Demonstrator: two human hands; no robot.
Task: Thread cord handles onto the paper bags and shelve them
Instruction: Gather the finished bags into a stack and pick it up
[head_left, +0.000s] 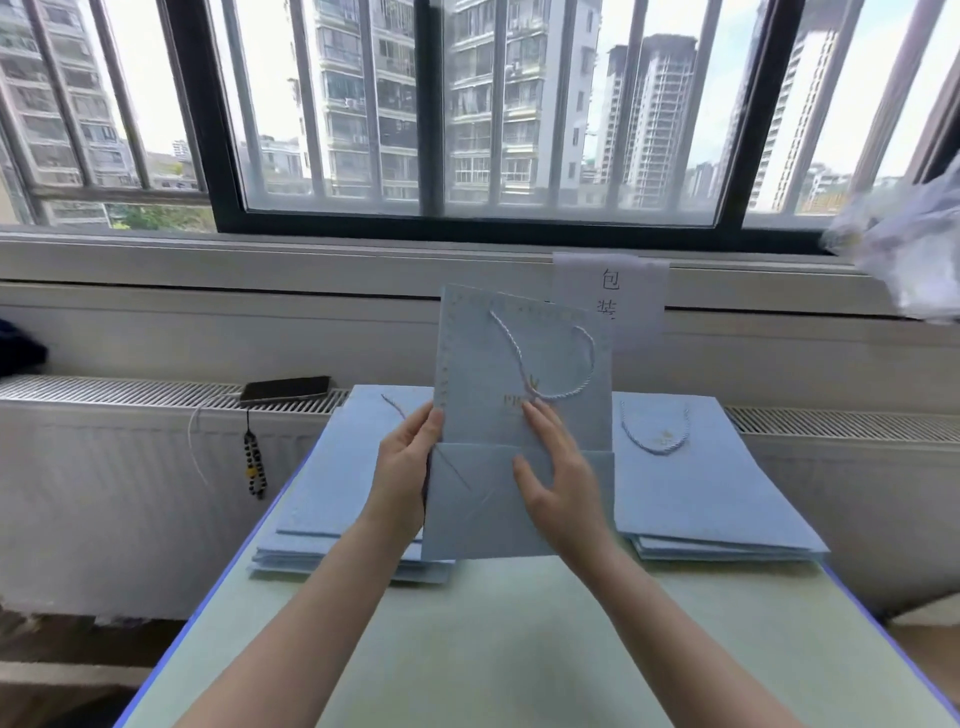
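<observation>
Lettering (511, 401) on bag (478, 358) lies half hidden behind right hand (561, 483).

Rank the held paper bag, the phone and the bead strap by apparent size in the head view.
Largest: held paper bag.
Then phone.
Smallest: bead strap, nearly phone-length but thinner; that pair is close.

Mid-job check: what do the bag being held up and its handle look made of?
The bag looks like pale blue paper or thin card, matte: crisp creases at the folded bottom flap, no glare. Its cord handle looks like twisted white-and-blue textile cord; spiral strands show, but the fibre cannot be told.
</observation>
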